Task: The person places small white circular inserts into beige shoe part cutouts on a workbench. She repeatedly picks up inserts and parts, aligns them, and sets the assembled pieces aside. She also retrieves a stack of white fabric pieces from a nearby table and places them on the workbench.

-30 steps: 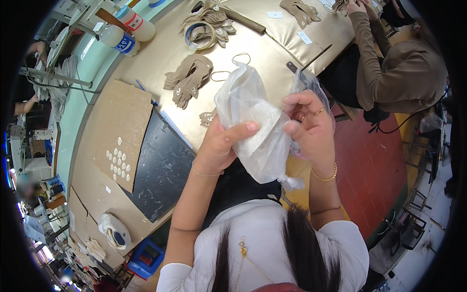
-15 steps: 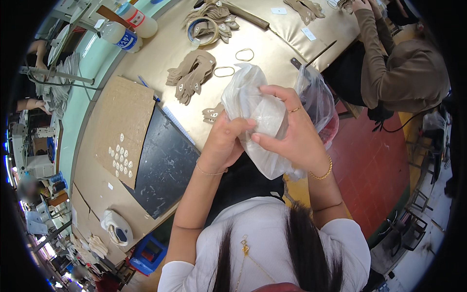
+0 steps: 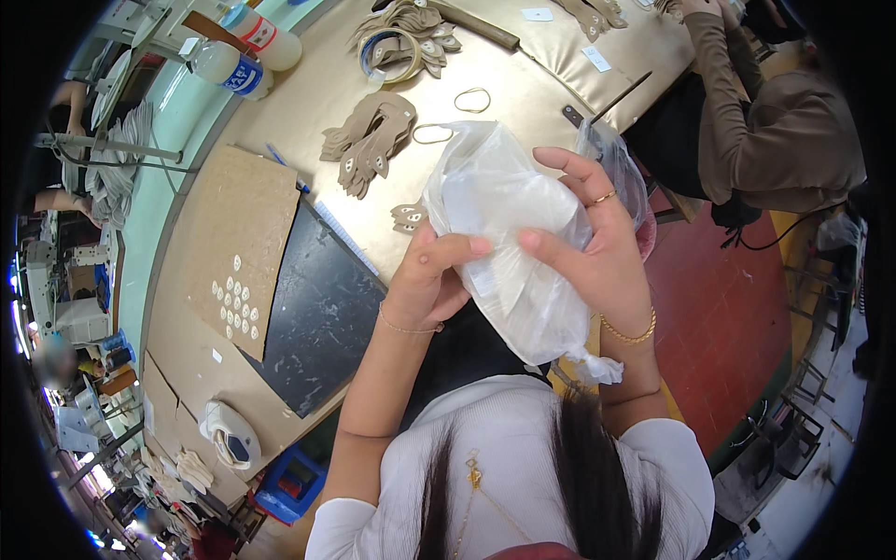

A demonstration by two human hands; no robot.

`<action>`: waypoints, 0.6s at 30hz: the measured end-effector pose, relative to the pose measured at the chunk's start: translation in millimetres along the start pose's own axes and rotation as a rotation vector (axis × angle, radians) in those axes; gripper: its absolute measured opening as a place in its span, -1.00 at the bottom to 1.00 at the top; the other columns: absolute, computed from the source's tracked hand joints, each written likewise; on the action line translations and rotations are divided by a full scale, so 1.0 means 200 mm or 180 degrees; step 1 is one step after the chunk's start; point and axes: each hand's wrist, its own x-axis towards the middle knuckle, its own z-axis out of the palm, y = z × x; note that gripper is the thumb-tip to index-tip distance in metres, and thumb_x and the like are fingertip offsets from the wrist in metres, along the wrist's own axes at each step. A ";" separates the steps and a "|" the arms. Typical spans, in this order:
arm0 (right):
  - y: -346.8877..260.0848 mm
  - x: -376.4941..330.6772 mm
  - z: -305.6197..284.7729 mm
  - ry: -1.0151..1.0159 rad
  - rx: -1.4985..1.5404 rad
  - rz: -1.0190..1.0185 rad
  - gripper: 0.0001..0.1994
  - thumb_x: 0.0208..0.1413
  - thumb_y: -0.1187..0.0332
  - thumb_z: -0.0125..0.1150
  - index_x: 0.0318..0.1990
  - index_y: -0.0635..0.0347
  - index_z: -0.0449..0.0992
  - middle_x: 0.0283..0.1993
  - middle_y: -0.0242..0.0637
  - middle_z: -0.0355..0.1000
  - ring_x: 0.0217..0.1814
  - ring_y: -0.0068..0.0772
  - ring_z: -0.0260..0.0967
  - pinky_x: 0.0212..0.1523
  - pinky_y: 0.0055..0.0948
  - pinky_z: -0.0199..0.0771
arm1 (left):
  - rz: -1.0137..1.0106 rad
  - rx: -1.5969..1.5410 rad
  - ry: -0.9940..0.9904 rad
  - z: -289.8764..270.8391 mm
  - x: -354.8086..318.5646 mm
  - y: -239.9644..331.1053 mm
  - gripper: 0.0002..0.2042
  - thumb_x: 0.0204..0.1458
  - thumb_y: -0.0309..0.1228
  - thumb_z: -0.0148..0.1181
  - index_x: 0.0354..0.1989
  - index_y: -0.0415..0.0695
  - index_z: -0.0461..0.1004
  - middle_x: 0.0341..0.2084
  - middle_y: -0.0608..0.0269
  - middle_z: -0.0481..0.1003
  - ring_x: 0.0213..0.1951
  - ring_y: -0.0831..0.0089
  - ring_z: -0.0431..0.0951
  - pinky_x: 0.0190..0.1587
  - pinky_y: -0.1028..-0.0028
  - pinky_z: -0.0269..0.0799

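In my head view, the one I have, the white plastic bag (image 3: 511,280) is up between both hands, in front of the chest and above the near edge of the counter (image 3: 359,233). Its knotted tail (image 3: 597,368) hangs toward the right forearm. I judge it is held high like this so that its broad face lies toward the eyes and the load rests on the fingers below. Something pale and flat-sided shows through the film; I can't make out what.

The left grip (image 3: 432,273) is closed on the bag's left side: thumb laid flat on top, fingers curled underneath. The right grip (image 3: 609,257) is looser. Its thumb tip touches the bag's face, close to the left thumb but apart from it, while the index finger stands raised off the film. The other fingers are partly hidden by the bag, so I can't tell whether they pinch it.

Beyond the hands, brown fabric pieces (image 3: 369,140) lie bunched, probably to keep like shapes together. To the left, pale ovals (image 3: 237,303) are spaced out on a cardboard sheet (image 3: 233,201), perhaps so that none overlap; the sheet lies partly over a black board (image 3: 313,313). A clear bag (image 3: 616,161) sits at the counter's edge, beyond the right grip.
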 end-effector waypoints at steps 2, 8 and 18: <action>0.01 0.00 -0.04 -0.0080 0.0148 0.0081 -0.46 0.10 0.51 0.36 0.23 0.32 0.33 0.04 -0.25 0.46 0.08 -0.56 0.38 0.13 -0.51 0.40 | -0.0017 -0.0005 -0.0071 0.00 0.00 0.01 -0.37 -0.02 -0.64 0.21 0.29 -0.28 0.20 0.05 0.09 0.48 0.07 0.29 0.54 0.16 0.30 0.47; 0.04 -0.01 -0.10 -0.0248 0.0295 0.0446 -0.55 0.13 0.46 0.38 0.15 0.40 0.43 0.02 -0.28 0.51 0.03 -0.61 0.41 0.08 -0.54 0.44 | -0.0100 0.0627 0.0076 -0.01 0.01 0.03 -0.43 0.01 -0.60 0.24 0.26 -0.29 0.26 0.04 0.09 0.50 0.07 0.31 0.54 0.14 0.31 0.47; -0.03 0.07 -0.07 -0.0183 -0.0458 -0.0346 -0.55 0.10 0.53 0.29 0.19 0.21 0.46 0.03 -0.18 0.44 -0.04 -0.50 0.46 0.01 -0.50 0.48 | -0.0073 0.0201 0.0115 0.02 -0.01 0.03 -0.48 0.11 -0.52 0.20 0.27 -0.26 0.26 0.08 0.06 0.47 0.09 0.27 0.53 0.16 0.24 0.47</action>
